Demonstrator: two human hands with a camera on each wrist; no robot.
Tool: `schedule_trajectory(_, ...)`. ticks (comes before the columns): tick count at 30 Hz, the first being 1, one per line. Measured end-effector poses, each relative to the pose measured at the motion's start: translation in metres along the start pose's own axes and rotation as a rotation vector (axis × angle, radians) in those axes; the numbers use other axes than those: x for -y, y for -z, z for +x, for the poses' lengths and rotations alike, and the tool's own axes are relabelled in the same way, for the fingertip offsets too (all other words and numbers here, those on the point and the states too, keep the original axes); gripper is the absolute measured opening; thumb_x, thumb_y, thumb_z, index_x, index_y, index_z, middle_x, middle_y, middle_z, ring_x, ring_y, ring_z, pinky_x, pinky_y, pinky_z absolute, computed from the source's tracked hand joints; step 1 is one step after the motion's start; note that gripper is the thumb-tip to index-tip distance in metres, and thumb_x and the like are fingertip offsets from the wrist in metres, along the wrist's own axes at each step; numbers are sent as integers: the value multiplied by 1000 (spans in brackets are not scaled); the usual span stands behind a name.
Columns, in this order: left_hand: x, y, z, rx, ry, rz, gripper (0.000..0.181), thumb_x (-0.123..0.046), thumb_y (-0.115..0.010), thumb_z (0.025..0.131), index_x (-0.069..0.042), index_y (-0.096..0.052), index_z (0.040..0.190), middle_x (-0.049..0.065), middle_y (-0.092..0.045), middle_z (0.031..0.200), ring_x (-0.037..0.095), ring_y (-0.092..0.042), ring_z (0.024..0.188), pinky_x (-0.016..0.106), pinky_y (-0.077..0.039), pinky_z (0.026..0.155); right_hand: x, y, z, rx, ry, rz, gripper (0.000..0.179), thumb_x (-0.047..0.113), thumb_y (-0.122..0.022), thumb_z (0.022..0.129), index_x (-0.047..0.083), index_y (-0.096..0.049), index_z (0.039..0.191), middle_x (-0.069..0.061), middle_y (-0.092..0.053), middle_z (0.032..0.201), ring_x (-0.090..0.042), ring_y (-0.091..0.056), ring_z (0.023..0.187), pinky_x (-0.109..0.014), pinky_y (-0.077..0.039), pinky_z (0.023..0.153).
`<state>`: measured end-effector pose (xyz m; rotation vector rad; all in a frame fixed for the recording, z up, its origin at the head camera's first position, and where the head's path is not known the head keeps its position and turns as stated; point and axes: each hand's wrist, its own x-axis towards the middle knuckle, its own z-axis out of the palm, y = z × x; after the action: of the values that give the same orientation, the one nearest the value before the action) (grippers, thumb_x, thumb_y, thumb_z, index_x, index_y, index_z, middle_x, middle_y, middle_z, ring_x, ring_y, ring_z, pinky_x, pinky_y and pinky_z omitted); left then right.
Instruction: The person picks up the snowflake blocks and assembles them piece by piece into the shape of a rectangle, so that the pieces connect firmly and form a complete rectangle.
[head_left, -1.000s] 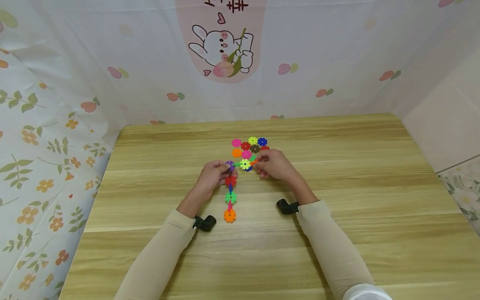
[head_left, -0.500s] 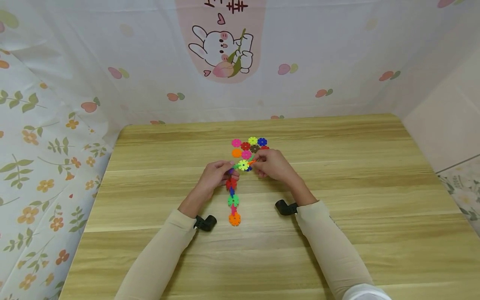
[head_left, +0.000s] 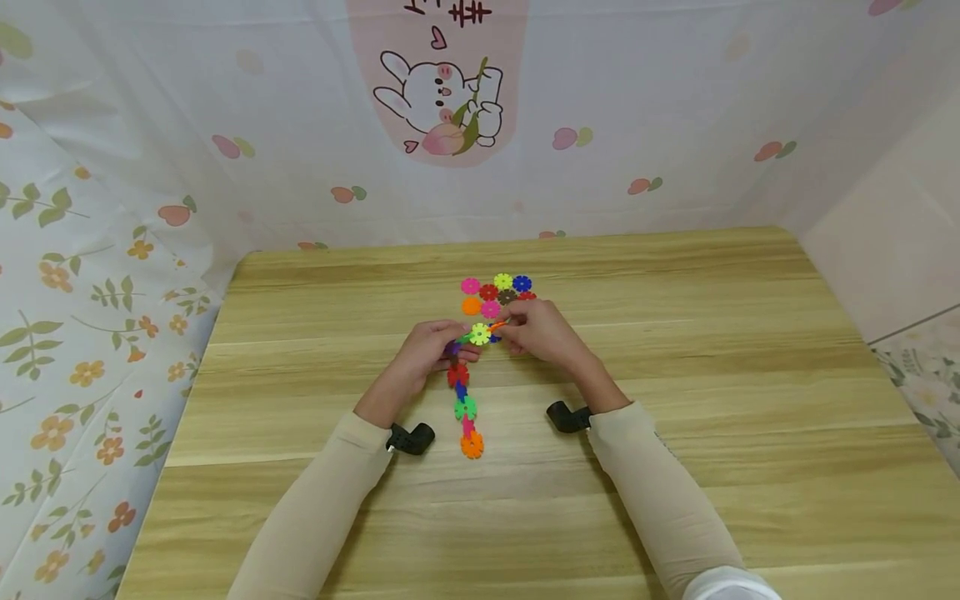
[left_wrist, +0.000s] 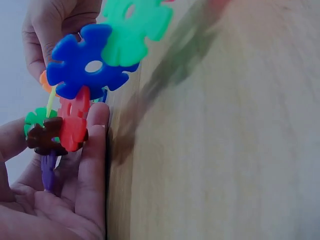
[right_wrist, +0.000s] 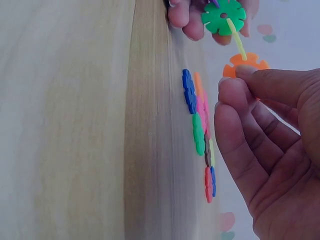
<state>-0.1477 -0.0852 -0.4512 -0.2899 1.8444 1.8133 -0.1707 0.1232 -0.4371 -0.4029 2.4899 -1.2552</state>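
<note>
Since a second ago, the near end of the chain (head_left: 461, 390) has swung toward the person and a little to the right, while its yellow disc (head_left: 480, 334) has shifted slightly left; the loose discs (head_left: 489, 292) have stayed put. Writing on the cloth (head_left: 622, 75) comes to two dark red characters (head_left: 470, 12), cut by the upper edge and not surely readable, above one printed rabbit (head_left: 431, 87); small dark marks (head_left: 667, 447) on the right sleeve are too small to read. Nine discs make up the chain, held over the bench (head_left: 675, 375): one orange, one pink, two green, one blue, one red, one brown, one purple and one yellow. Thumb and fingers of the left hand (head_left: 426, 354) grip it around the purple disc (left_wrist: 48, 172) and the green one next to it. Pinched between thumb and forefinger of the right hand (head_left: 546, 333) is another orange disc (right_wrist: 245, 61), meeting the yellow disc's edge; whether it is slotted in cannot be told. Ten loose ones lie just beyond: two pink, two red, two blue, and one each of yellow, brown, orange and green.
</note>
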Motion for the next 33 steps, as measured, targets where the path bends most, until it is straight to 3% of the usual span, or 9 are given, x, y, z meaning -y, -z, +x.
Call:
schedule_trajectory(10, -1, -5, 1, 0, -29, -38, 22, -21, -55, 100, -2, -64, 105, 9, -74, 83, 15, -71, 68, 23, -53, 61, 4, -2, -2, 5, 67, -117, 6, 16, -69, 92, 10, -69, 91, -9, -66, 70, -20, -61, 55, -29, -50, 52)
schedule_trajectory(20, -1, -7, -1, -16, -25, -46, 19, -19, -53, 101, -1, -61, 101, 9, -70, 79, 16, -68, 66, 21, -51, 59, 14, -3, -2, 22, 126, -292, 9, 15, -67, 93, 7, -70, 90, -1, -58, 60, -14, -53, 51, -25, -42, 50)
schedule_trajectory(33, -3, -6, -2, -19, -13, -33, 19, -17, -50, 103, -1, -60, 102, 10, -71, 82, 16, -69, 68, 22, -55, 63, 16, -4, 0, 27, 132, -297, 10, 15, -66, 94, 7, -71, 90, -2, -62, 64, -12, -55, 52, -24, -43, 51)
